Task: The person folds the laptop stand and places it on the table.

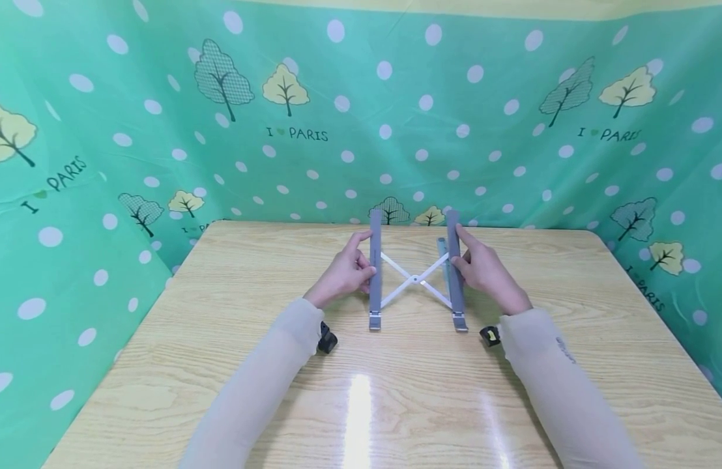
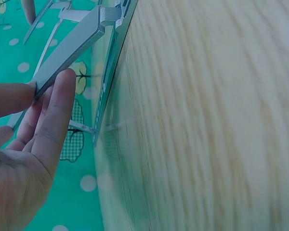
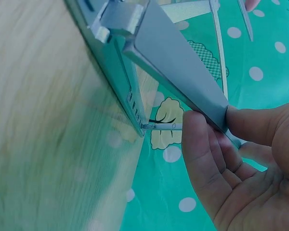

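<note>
Since the left hand and right hand each pinch a grey rail near the table's far edge, even pressure (the struts cross between) seems wisest.

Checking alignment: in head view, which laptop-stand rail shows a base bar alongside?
The rail in the right hand, base bar inward; the left rail shows none.

can't see all of folding laptop stand in either wrist view, cropped up top, losing part of left hand and right hand at side edges there, can't read lettering on right sleeve, too small
</note>
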Demonstrator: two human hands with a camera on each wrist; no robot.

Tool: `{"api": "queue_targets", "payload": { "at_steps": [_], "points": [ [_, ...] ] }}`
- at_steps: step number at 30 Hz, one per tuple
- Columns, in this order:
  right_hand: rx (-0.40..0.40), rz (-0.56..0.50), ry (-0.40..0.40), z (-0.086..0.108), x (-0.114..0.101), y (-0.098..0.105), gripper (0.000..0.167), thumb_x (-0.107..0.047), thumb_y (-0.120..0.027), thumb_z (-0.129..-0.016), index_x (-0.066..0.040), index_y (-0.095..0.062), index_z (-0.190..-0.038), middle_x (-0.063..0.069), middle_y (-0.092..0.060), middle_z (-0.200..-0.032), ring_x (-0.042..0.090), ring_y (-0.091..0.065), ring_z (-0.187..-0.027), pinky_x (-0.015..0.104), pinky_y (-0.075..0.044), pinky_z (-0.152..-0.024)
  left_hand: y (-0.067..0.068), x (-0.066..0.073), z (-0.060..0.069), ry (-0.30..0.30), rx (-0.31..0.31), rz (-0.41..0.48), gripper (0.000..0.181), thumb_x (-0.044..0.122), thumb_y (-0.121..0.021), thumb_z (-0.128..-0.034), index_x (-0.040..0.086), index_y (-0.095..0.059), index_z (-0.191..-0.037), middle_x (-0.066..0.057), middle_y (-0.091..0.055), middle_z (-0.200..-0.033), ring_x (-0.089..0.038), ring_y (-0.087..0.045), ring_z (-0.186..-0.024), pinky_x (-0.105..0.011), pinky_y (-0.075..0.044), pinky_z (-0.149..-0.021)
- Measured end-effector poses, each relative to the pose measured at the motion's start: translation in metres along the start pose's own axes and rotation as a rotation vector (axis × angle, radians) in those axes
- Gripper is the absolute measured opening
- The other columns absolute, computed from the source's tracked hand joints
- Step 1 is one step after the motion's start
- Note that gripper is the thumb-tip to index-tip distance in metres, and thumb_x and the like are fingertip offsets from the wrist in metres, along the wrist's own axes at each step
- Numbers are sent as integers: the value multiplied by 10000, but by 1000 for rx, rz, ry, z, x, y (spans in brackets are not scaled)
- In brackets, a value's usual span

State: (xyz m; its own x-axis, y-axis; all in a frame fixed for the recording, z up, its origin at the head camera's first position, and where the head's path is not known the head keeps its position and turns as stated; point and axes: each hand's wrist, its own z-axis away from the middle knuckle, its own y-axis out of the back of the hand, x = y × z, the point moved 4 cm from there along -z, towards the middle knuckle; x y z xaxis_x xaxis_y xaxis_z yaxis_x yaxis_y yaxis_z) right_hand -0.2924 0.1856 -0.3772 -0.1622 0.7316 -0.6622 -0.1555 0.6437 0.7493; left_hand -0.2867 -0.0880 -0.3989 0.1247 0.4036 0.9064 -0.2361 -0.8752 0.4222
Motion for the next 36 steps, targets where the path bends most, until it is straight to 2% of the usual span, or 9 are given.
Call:
{"api": "queue_targets", "payload": {
  "at_steps": [8,15,24,36],
  "points": [
    [1,-2,18,-2,-5,-4,740,-106,-503,-990,-222,-26,-1543,145,-583,-816,222,-578,-638,324,-524,-538,6,-3,4,18,22,5,824,-42,-622,-880,340,-227,-1494,-162,-562,-866,-293,-625,-634,-400,-581,-554],
    [3,-19,-5,-3,-10,-9,742,-104,-506,-987,-238,-36,-1545,144,-580,-821,229,-583,-644,328,-527,-539,12,-6,6,31,29,12,820,-40,-625,-879,359,-243,-1484,-158,-558,-864,-287,-622,-631,-417,-581,-562],
    [-6,-37,23,-7,-17,-15,755,-89,-511,-982,-238,-30,-1544,146,-572,-828,229,-577,-645,322,-524,-533,22,-12,9,48,43,25,840,-43,-638,-865,387,-252,-1475,-160,-562,-870,-294,-618,-642,-409,-582,-563],
    [-13,-46,13,-10,-23,-22,758,-107,-515,-983,-271,-28,-1541,143,-582,-821,247,-595,-649,334,-528,-543,30,-14,15,16,48,-16,810,-28,-630,-882,347,-243,-1487,-154,-561,-853,-283,-613,-621,-413,-579,-553]
  ]
}}
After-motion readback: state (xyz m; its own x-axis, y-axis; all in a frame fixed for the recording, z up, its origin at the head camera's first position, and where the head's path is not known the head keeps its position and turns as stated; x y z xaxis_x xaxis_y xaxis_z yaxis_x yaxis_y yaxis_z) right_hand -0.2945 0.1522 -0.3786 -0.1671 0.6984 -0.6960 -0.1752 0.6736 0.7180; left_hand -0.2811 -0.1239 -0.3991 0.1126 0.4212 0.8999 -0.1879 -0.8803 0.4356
